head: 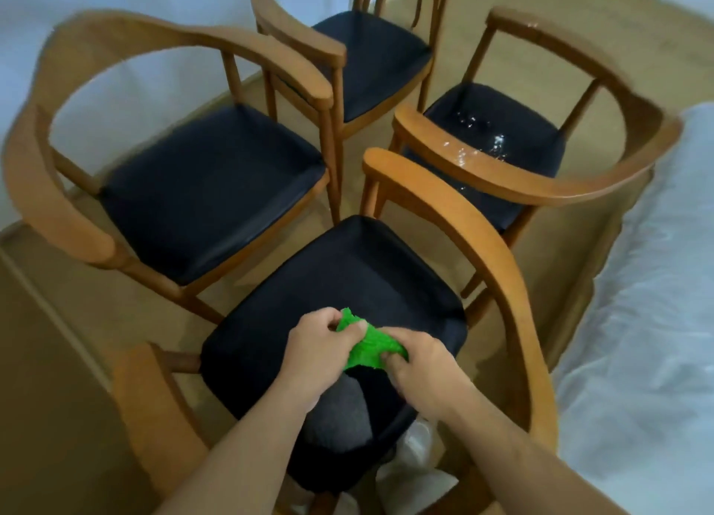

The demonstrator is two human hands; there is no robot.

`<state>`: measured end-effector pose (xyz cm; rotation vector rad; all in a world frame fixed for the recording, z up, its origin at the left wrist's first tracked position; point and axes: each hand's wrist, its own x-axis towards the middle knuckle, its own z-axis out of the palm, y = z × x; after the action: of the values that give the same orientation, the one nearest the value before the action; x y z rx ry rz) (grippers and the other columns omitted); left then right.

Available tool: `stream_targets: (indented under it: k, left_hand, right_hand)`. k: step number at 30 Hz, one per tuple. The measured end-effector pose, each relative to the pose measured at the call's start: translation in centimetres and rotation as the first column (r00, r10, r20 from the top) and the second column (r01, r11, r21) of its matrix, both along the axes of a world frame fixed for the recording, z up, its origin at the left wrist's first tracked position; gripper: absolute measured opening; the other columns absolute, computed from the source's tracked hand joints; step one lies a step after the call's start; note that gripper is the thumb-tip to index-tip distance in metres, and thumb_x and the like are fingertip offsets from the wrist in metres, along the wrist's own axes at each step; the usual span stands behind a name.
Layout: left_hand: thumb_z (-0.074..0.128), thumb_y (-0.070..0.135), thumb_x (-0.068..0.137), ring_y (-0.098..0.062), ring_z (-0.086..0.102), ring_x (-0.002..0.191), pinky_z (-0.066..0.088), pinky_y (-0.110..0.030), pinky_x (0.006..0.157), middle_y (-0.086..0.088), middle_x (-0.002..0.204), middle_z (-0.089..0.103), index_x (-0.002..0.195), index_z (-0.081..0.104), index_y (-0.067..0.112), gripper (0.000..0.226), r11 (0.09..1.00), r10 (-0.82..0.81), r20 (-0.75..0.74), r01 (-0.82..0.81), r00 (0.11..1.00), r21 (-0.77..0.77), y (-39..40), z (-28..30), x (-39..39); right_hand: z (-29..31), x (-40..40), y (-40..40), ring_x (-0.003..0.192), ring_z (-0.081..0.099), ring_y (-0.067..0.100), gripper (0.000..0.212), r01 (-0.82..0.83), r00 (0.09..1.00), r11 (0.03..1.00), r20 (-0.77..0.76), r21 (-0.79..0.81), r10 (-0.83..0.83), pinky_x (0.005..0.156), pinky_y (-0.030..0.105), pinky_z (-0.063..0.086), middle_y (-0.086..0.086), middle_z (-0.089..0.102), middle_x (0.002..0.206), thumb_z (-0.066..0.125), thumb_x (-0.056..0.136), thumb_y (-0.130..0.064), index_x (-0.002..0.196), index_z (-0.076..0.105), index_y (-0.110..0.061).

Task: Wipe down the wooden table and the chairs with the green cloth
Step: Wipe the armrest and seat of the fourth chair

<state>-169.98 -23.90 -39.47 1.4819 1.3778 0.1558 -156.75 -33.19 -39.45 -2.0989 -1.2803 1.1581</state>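
Bunching the soft, limp green cloth (369, 344) at lower centre, left hand (322, 346) and right hand (419, 360) are each gripping an end over the chair seat (347, 275).

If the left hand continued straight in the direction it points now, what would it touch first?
The left hand points up and to the right, into the green cloth that both hands hold. It would meet the cloth first, and probably the right hand just behind it. Depth is unclear, so the nearest chair's seat below might also be touched.
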Motion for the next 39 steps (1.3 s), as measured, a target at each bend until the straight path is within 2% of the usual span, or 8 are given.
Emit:
stream_targets:
  k: [4,8,17,25,28,32,36,39]
  left_hand:
    - [0.064,0.048,0.075,-0.002,0.058,0.06,0.038,-0.016,0.047,0.007,0.064,0.061,0.067,0.06,0.021,0.028,0.981,-0.073,-0.003,0.072,0.997,0.18,0.3,4.6,2.2]
    - [0.067,0.05,0.073,0.005,0.057,0.063,0.037,-0.01,0.047,0.011,0.064,0.063,0.069,0.062,0.026,0.024,0.966,-0.078,0.034,0.067,0.996,0.25,0.3,7.2,5.2]
    - [0.067,0.045,0.078,-0.003,0.06,0.069,0.047,-0.022,0.056,0.01,0.074,0.064,0.08,0.065,0.027,0.019,0.962,0.019,-0.094,0.007,0.995,0.273,-1.0,8.8,14.4]
    - [0.063,0.034,0.085,-0.004,0.058,0.07,0.038,-0.015,0.052,0.014,0.078,0.061,0.099,0.069,0.03,0.016,0.94,0.046,-0.152,0.008,0.987,0.34,-1.6,11.8,21.0]
    - [0.063,0.036,0.085,0.0,0.058,0.07,0.035,-0.01,0.05,0.017,0.076,0.06,0.096,0.068,0.032,0.013,0.932,-0.001,-0.15,0.055,0.989,0.359,-1.7,12.8,21.6]
    - [0.063,0.038,0.084,-0.001,0.057,0.067,0.034,-0.011,0.05,0.017,0.075,0.061,0.093,0.068,0.036,0.011,0.92,-0.093,-0.136,0.137,0.986,0.366,-1.3,13.8,21.7]
    - [0.064,0.04,0.084,-0.001,0.059,0.067,0.038,-0.015,0.054,0.015,0.074,0.062,0.088,0.067,0.037,0.005,0.919,-0.185,-0.106,0.21,0.977,0.334,-0.9,13.8,21.9]
    - [0.064,0.041,0.085,0.003,0.057,0.059,0.035,-0.011,0.048,0.014,0.07,0.061,0.085,0.066,0.039,0.003,0.93,-0.177,-0.096,0.199,0.979,0.309,-0.3,13.5,22.6]
  right_hand:
    - [3.8,2.1,-0.7,0.092,0.058,0.004,0.041,0.024,0.999,0.999,0.027,-0.044,-0.023,0.077,0.018,0.042,-0.008,0.062,0.109,0.045,0.1,-0.024,0.14,0.042,-0.032]
    - [5.4,4.2,-1.7,0.076,0.057,0.007,0.06,0.017,0.998,0.991,-0.057,-0.134,-0.025,0.064,0.019,0.04,-0.002,0.058,0.095,0.037,0.102,-0.034,0.152,0.003,-0.039]
    - [5.6,13.1,-2.1,0.068,0.056,0.0,0.059,-0.098,0.968,0.982,-0.246,-0.159,0.057,0.063,0.019,0.045,-0.009,0.058,0.095,0.03,0.102,-0.043,0.145,-0.009,-0.051]
    - [7.4,21.1,-0.5,0.091,0.06,0.009,0.055,-0.285,0.948,0.944,-0.197,-0.169,0.251,0.077,0.027,0.053,-0.009,0.054,0.111,0.041,0.099,-0.027,0.15,0.02,-0.034]
    - [8.3,21.6,0.2,0.095,0.061,0.013,0.035,-0.022,0.89,0.98,-0.45,-0.198,-0.071,0.094,0.044,0.05,0.001,0.061,0.117,0.045,0.097,-0.015,0.13,0.053,-0.021]
    - [9.6,21.6,1.5,0.096,0.064,0.013,0.041,0.319,0.612,0.904,-0.666,-0.286,-0.426,0.084,0.044,0.055,-0.006,0.064,0.109,0.053,0.096,-0.031,0.135,0.043,-0.021]
    - [9.9,23.0,2.9,0.093,0.06,0.008,0.073,0.198,0.91,0.98,-0.379,0.036,-0.17,0.08,0.035,0.056,-0.028,0.05,0.094,0.072,0.083,-0.015,0.141,0.031,-0.032]
    - [9.6,24.8,4.4,0.088,0.063,0.012,0.022,0.112,0.956,0.992,-0.279,0.055,-0.093,0.078,0.033,0.056,-0.008,0.065,0.092,0.073,0.081,-0.017,0.099,0.063,-0.025]
